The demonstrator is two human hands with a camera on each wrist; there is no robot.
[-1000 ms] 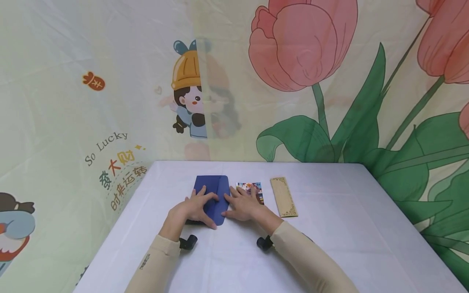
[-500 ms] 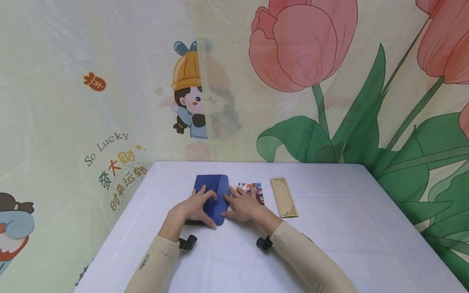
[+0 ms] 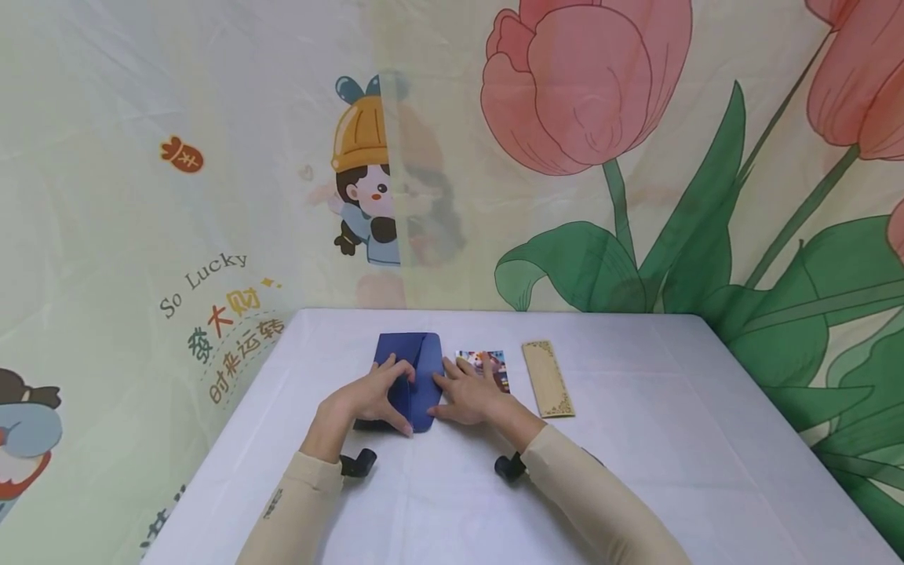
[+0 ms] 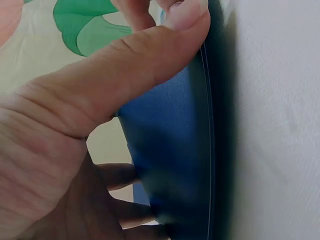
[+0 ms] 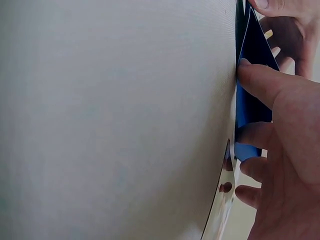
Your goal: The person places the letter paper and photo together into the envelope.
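A dark blue envelope (image 3: 397, 348) lies left of the table's middle, its flap (image 3: 428, 365) folded out to the right. My left hand (image 3: 369, 392) holds the envelope near its mouth, index finger bent over the top and thumb at the near side; the left wrist view shows the thumb against the envelope's edge. The mouth looks slightly raised in the right wrist view. My right hand (image 3: 469, 392) has its fingers spread, with thumb and fingertips touching the flap's right edge. Beneath that hand, a colourful picture card (image 3: 497, 362) is partly covered.
A long tan strip (image 3: 548, 378) with ornate corner patterns lies right of the picture card. Everything rests on a white-covered table (image 3: 636, 439). A printed cloth (image 3: 452, 157) with tulips and a cartoon figure hangs behind it.
My left hand has shifted slightly left, its index finger bending more and drawing back from the flap. The envelope's mouth edge shows more bowing. My right hand stays in place.
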